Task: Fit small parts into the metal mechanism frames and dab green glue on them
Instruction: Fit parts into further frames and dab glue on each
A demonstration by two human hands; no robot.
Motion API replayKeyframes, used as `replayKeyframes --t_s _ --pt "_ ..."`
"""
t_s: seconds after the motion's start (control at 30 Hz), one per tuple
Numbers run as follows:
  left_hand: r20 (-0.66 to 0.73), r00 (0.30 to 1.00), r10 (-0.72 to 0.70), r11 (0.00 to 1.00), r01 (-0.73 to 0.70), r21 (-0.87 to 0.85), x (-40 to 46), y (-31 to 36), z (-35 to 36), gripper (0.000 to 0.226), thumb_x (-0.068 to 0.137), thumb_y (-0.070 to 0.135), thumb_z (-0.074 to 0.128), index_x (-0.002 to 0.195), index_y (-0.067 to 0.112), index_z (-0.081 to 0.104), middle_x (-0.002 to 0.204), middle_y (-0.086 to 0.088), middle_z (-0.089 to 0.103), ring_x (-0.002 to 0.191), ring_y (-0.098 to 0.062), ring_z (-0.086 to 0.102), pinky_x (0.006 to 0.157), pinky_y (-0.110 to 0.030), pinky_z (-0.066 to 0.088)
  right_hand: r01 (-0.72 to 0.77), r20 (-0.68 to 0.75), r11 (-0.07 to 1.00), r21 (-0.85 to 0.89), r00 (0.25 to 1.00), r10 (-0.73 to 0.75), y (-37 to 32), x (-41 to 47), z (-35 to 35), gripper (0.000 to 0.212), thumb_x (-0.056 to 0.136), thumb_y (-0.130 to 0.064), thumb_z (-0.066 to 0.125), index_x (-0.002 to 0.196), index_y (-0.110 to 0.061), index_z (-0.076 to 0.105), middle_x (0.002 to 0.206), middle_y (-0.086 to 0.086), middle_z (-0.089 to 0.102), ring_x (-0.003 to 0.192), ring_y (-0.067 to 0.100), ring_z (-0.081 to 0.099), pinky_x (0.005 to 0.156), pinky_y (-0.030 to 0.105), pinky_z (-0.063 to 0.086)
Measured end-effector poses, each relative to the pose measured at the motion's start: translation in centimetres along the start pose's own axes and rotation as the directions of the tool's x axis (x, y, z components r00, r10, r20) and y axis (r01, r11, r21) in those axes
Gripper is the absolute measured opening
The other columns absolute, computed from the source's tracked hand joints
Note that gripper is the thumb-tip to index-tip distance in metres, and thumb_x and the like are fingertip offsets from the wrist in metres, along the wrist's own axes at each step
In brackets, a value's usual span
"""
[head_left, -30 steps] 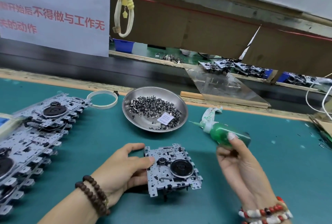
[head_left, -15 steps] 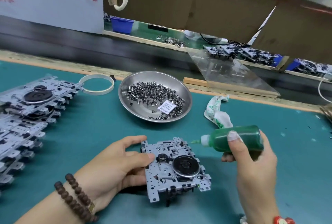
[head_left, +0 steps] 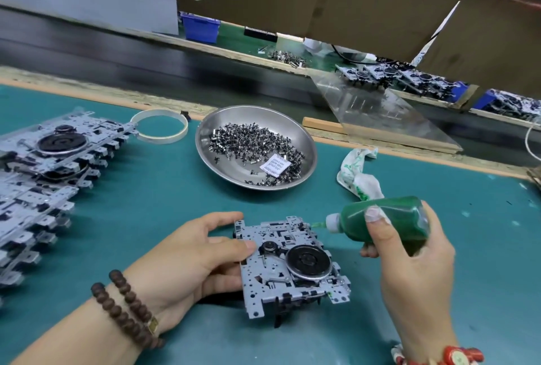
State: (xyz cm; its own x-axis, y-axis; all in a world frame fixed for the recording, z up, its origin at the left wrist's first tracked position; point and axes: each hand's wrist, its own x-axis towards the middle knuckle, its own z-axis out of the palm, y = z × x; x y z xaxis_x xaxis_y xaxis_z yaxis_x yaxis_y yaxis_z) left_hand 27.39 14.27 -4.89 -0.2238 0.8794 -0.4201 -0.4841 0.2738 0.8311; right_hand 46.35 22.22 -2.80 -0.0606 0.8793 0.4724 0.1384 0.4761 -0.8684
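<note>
A metal mechanism frame point(head_left: 281, 274) with a black flywheel lies on the teal mat in front of me. My left hand point(head_left: 190, 259) grips its left edge, thumb on top of the plate. My right hand point(head_left: 409, 265) holds a green glue bottle point(head_left: 389, 224) on its side. The bottle's nozzle points left and hovers at the frame's upper right corner. A round steel dish point(head_left: 304, 139) behind the frame holds several small metal parts and a white paper slip.
A stack of mechanism frames point(head_left: 44, 177) runs along the left side of the mat. A white ring point(head_left: 159, 126) lies by the dish. A glue-stained rag point(head_left: 358, 174) sits right of the dish. Beyond the mat run a dark conveyor belt and a clear plastic ramp point(head_left: 377, 110).
My right hand picked the glue bottle up from the mat and carried it leftward, bringing the nozzle to the frame's upper right corner. My left hand kept hold of the frame.
</note>
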Motion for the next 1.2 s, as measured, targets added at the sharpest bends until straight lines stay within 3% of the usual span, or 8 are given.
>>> replayKeyframes --t_s 0.33,0.57,0.73,0.9,1.1,1.2 --pt "-0.006 1.0 -0.001 1.0 0.001 -0.014 0.01 0.04 0.05 0.051 0.077 0.001 0.064 0.123 0.016 0.05 0.093 -0.018 0.071 0.065 -0.02 0.057 0.049 -0.024 0.056 0.048 0.024 0.999 -0.014 0.999 -0.047 -0.36 -0.15 0.12 0.013 0.073 -0.031 0.064 0.073 -0.043 0.06 0.07 -0.012 0.066 0.052 0.011 0.059 0.048 0.013 0.047" --pt "-0.014 1.0 0.008 1.0 -0.008 -0.009 -0.22 0.19 0.25 0.049 0.078 0.001 0.064 0.123 0.015 0.05 0.089 -0.017 0.072 0.054 -0.015 0.06 0.045 -0.021 0.054 0.07 0.031 0.997 -0.016 0.997 -0.069 -0.36 -0.19 0.2 0.012 0.073 -0.032 0.065 0.071 -0.041 0.058 0.068 -0.013 0.064 0.053 0.01 0.059 0.048 0.014 0.048" --pt "-0.014 1.0 0.017 1.0 -0.017 -0.018 -0.25 0.25 0.4 0.049 0.079 0.0 0.062 0.123 0.015 0.049 0.078 -0.013 0.072 0.047 -0.012 0.06 0.042 -0.019 0.052 0.092 0.016 0.994 -0.055 0.996 -0.091 -0.4 -0.31 0.25 0.018 0.071 -0.043 0.067 0.073 -0.031 0.053 0.07 -0.012 0.064 0.054 0.008 0.06 0.049 0.019 0.05" --pt "-0.017 1.0 0.009 1.0 -0.009 -0.015 -0.24 0.24 0.34 0.052 0.078 0.001 0.064 0.125 0.015 0.049 0.086 -0.015 0.072 0.053 -0.014 0.059 0.044 -0.02 0.053 0.085 0.002 0.995 -0.043 0.996 -0.085 -0.34 -0.26 0.28 0.017 0.07 -0.048 0.062 0.071 -0.033 0.054 0.07 -0.009 0.064 0.051 0.01 0.059 0.048 0.015 0.048" --pt "-0.014 1.0 0.011 1.0 -0.011 -0.029 -0.34 0.31 0.47 0.051 0.078 0.0 0.063 0.125 0.014 0.049 0.078 -0.012 0.071 0.046 -0.011 0.058 0.042 -0.019 0.052 0.093 0.018 0.994 -0.057 0.996 -0.092 -0.33 -0.22 0.24 0.013 0.074 -0.036 0.067 0.071 -0.041 0.056 0.07 -0.013 0.064 0.053 0.007 0.059 0.049 0.022 0.051" --pt "-0.012 1.0 0.011 1.0 -0.011 -0.029 -0.34 0.35 0.49 0.051 0.078 0.0 0.063 0.125 0.014 0.049 0.08 -0.012 0.071 0.046 -0.011 0.058 0.042 -0.019 0.052 0.1 0.012 0.993 -0.067 0.995 -0.099 -0.28 -0.26 0.23 0.013 0.073 -0.037 0.068 0.071 -0.035 0.055 0.07 -0.013 0.064 0.053 0.007 0.059 0.049 0.026 0.051"
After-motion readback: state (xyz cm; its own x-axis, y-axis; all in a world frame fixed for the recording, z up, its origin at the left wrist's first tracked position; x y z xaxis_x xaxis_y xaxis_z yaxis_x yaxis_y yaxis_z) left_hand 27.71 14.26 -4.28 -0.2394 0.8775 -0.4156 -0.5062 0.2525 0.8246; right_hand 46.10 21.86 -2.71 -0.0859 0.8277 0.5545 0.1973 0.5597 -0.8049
